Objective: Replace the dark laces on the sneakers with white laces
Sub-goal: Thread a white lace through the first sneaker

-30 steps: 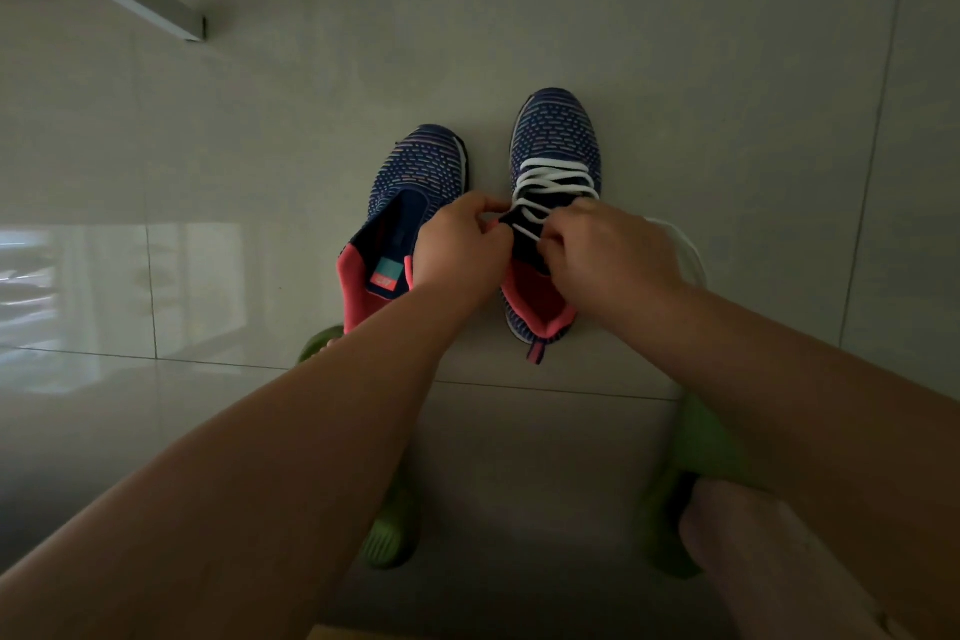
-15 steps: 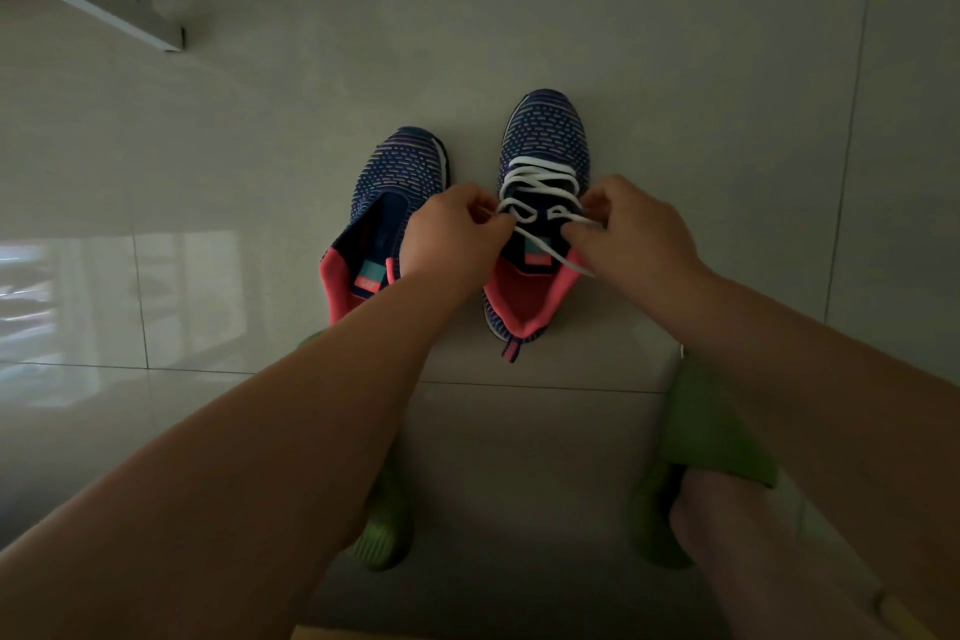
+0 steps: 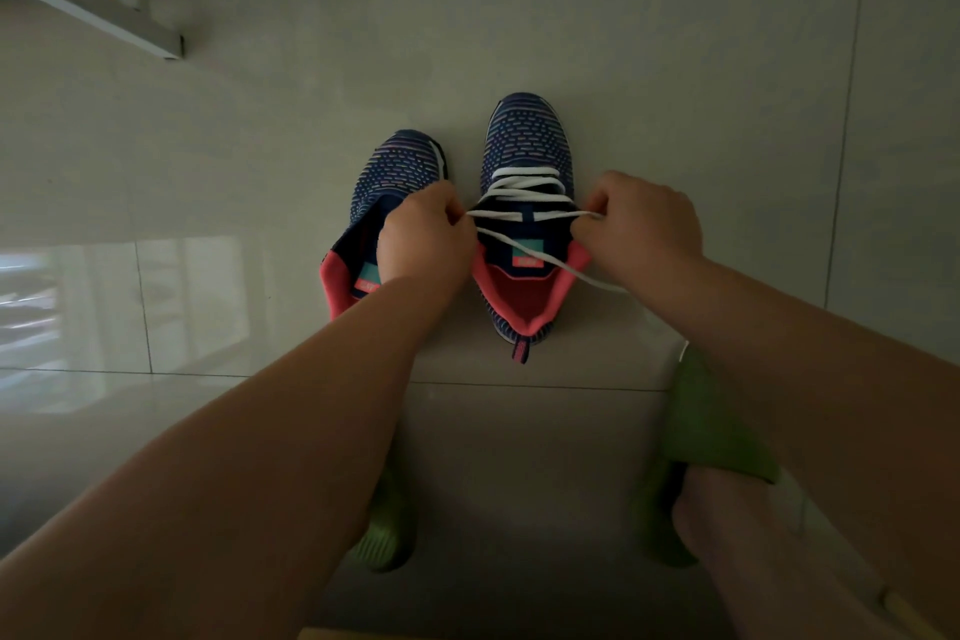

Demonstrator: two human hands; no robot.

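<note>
Both grips, left hand point(image 3: 423, 237) and right hand point(image 3: 641, 226), pinch the white lace point(image 3: 524, 213) over glossy grey floor tiles point(image 3: 675, 68).

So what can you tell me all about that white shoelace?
The white lace is a flat cord that looks woven. It crisscrosses over the dark tongue of the right-hand sneaker, which stands on the floor. The left hand and right hand pinch it, pulling one stretch taut between them. One loose stretch slants across the pink opening toward the right forearm.

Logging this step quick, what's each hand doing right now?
Left hand: pinching the white lace at the sneaker.
Right hand: pinching the same lace.
</note>
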